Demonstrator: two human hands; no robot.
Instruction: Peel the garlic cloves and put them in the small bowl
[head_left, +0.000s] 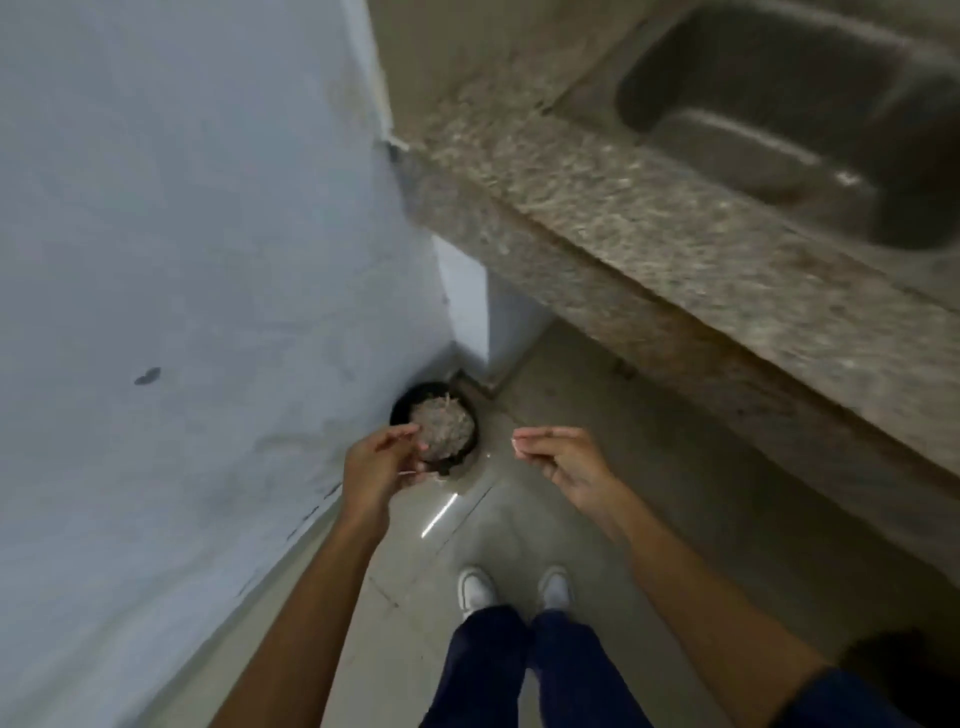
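A pale blue-grey wall (182, 260) fills the left half of the frame, scuffed and marked with a dark spot. A speckled stone worktop (649, 234) runs diagonally across the upper right, with a steel sink (810, 119) sunk into it at the top right corner. Below lies a grey tiled floor (649, 441) catching a streak of light. A person stands at lower centre in dark trousers (493, 670) and white shoes (475, 592). In the corner where wall meets floor sits a black round bin (400, 408), heaped with pale papery scraps. The left hand (382, 467), centre frame, hovers over the bin's near edge, its fingers curled around something small and pale that blur leaves unidentifiable. The right hand (566, 460), just right of centre, hangs loosely curled, holding nothing. No garlic cloves or small bowl are visible.
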